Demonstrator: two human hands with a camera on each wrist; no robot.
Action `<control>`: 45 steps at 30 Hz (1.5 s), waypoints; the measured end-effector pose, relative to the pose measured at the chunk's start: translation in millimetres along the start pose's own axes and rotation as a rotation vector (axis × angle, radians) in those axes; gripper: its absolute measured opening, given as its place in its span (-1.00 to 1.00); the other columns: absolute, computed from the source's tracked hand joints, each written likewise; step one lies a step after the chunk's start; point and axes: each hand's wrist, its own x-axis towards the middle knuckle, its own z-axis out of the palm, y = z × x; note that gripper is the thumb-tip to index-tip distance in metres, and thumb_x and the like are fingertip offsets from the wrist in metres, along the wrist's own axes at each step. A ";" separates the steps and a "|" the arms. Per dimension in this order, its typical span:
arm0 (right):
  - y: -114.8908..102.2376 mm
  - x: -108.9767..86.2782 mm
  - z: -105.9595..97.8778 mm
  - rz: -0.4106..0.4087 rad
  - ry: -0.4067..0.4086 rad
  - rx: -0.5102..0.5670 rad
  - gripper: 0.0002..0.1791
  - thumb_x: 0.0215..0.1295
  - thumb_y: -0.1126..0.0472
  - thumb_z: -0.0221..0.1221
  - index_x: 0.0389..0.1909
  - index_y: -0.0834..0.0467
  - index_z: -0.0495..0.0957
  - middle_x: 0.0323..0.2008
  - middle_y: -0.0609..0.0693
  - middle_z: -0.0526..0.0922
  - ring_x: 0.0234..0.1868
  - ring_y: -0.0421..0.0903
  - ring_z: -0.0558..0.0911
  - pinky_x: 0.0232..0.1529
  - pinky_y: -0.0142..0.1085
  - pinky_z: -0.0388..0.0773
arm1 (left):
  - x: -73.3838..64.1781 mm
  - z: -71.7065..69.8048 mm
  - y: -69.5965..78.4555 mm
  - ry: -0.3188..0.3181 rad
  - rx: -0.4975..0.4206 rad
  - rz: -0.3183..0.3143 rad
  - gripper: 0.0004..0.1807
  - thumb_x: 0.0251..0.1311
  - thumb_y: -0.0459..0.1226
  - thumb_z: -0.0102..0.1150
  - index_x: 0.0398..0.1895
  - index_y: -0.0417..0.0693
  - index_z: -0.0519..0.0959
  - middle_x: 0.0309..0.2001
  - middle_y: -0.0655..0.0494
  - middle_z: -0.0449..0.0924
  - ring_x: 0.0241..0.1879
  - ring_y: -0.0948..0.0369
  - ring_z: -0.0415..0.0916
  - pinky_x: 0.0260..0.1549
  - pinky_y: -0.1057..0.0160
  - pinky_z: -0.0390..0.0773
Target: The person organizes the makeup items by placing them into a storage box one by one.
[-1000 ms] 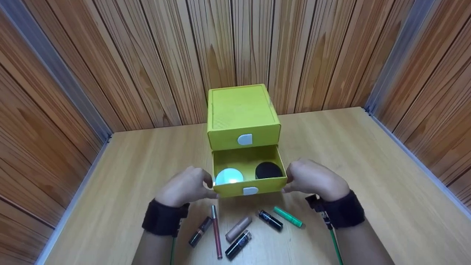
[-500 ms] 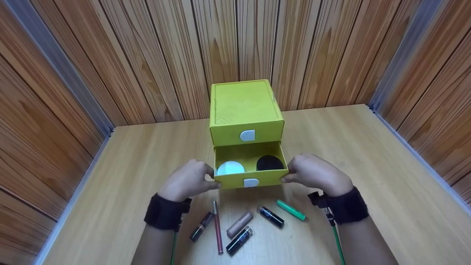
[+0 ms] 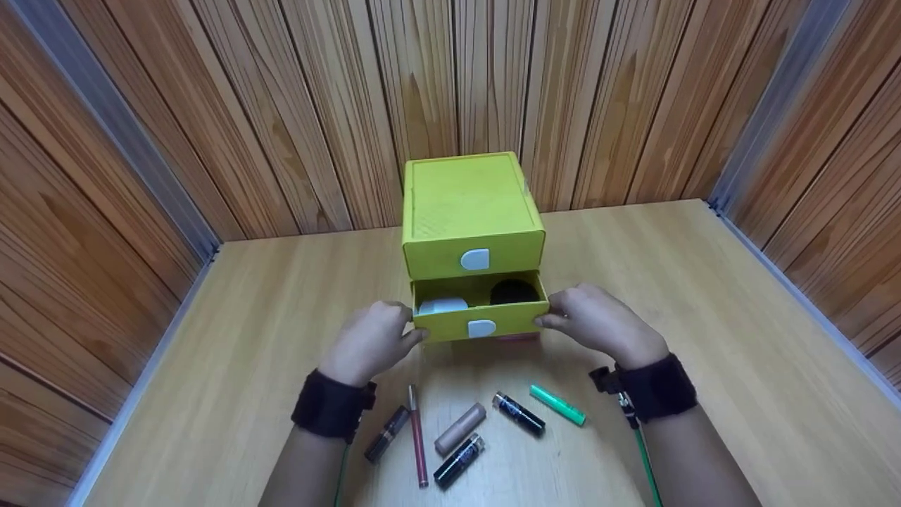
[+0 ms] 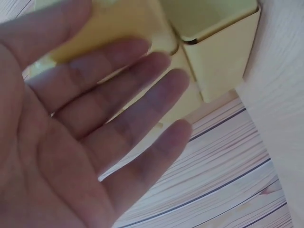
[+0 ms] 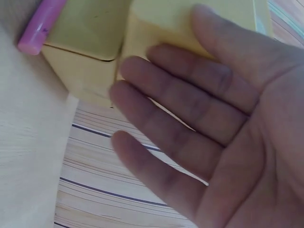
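A yellow-green box (image 3: 471, 197) has its lower drawer (image 3: 447, 328) partly out. Inside that drawer sit a white round-topped thing (image 3: 442, 305) at left and a black round one (image 3: 514, 291) at right. My left hand (image 3: 369, 341) touches the drawer's left front corner, thumb at the front and fingers along the side. At the opposite corner my right hand (image 3: 605, 324) does likewise. Both wrist views show the fingers of the left hand (image 4: 95, 118) and right hand (image 5: 204, 114) nearly straight, beside the drawer. The upper drawer, with its white tab (image 3: 475, 259), is closed.
In front of the box lie a green tube (image 3: 557, 405), two black tubes (image 3: 519, 413), a mauve tube (image 3: 460, 429), a dark tube (image 3: 387, 434) and a thin red stick (image 3: 417, 443). A pink cylinder (image 5: 40, 26) lies by the box. Wood-panelled walls (image 3: 352, 105) enclose the table.
The lower drawer has slid inward toward the box, both hands moving forward with it. A bit of pink now shows beneath the drawer. The loose tubes stay put; the view shifted slightly.
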 end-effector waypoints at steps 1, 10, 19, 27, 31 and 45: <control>0.6 1.2 1.2 0.004 0.013 -0.010 -0.78 0.33 0.09 0.24 -0.49 0.07 0.63 -0.55 -0.19 0.57 -0.53 -0.23 0.45 -0.49 -0.30 0.45 | 0.7 1.7 0.2 0.006 0.012 -0.011 -0.73 0.19 -0.11 0.33 -0.49 -0.11 0.61 -0.50 0.15 0.55 -0.57 0.25 0.45 -0.57 0.23 0.53; 6.2 9.8 13.9 0.025 0.161 -0.108 -0.71 0.33 0.05 0.25 -0.53 0.10 0.56 -0.61 -0.17 0.46 -0.56 -0.18 0.41 -0.54 -0.26 0.39 | 9.3 16.2 -4.5 0.079 0.070 -0.081 -0.70 0.30 -0.09 0.22 -0.40 -0.16 0.63 -0.46 0.10 0.55 -0.56 0.21 0.47 -0.59 0.23 0.52; 16.1 14.4 25.5 0.047 0.283 -0.151 -0.66 0.34 -0.01 0.23 -0.32 0.23 0.67 -0.38 0.05 0.68 -0.41 -0.01 0.65 -0.44 -0.11 0.60 | 16.3 35.8 -8.4 0.297 0.136 -0.089 -0.61 0.22 0.00 0.29 -0.49 -0.16 0.63 -0.58 0.11 0.54 -0.67 0.21 0.41 -0.75 0.27 0.41; 21.1 18.7 28.5 0.079 0.309 -0.125 -0.48 0.37 -0.03 0.19 0.09 0.34 0.56 -0.03 0.27 0.64 -0.07 0.21 0.64 -0.14 0.06 0.61 | 20.5 42.8 -12.3 0.388 0.127 -0.124 -0.56 0.17 0.03 0.32 -0.37 -0.23 0.67 -0.49 0.00 0.64 -0.59 0.12 0.55 -0.71 0.23 0.52; 24.5 22.3 35.7 0.044 0.334 -0.144 -0.54 0.41 0.01 0.16 0.04 0.34 0.56 -0.10 0.26 0.66 -0.13 0.20 0.66 -0.20 0.04 0.63 | 20.6 49.6 -15.1 0.387 0.103 -0.137 -0.59 0.23 0.02 0.27 -0.38 -0.20 0.65 -0.54 0.06 0.59 -0.60 0.15 0.51 -0.70 0.23 0.51; 32.4 29.6 50.9 -0.112 0.514 -0.196 -0.78 0.36 0.16 0.22 -0.40 0.23 0.59 -0.53 0.05 0.62 -0.53 0.04 0.63 -0.57 -0.11 0.60 | 25.3 59.1 -22.3 0.467 0.029 -0.113 -0.69 0.22 -0.08 0.31 -0.47 -0.14 0.59 -0.63 0.14 0.50 -0.68 0.25 0.37 -0.75 0.29 0.40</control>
